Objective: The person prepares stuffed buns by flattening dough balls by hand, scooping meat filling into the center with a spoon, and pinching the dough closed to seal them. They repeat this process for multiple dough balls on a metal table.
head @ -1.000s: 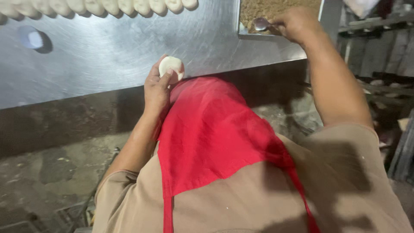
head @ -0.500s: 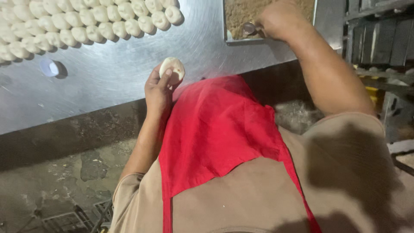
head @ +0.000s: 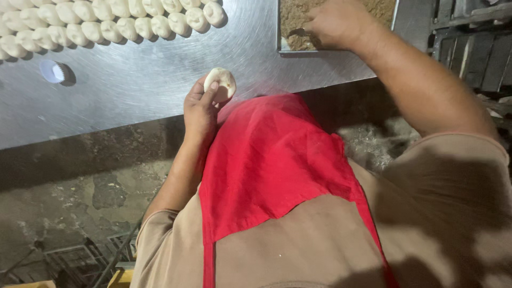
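A brushed steel table (head: 133, 90) spans the top of the view, the person's red apron (head: 266, 165) hanging just below its near edge. Beyond the right hand's fingers sits a metal tray (head: 281, 49) filled with brown crumbly filling (head: 296, 16). Rows of pale dough pieces (head: 114, 24) line the table's far side, well beyond the left fingers. The right hand (head: 336, 24) rests in the tray, fingers curled down into the filling around something small I cannot make out. The left hand (head: 200, 104) is raised at the table's edge, its fingers pinching a flattened dough disc (head: 221, 82) at their tips. A small white paper cup (head: 53, 71) lies well left of them
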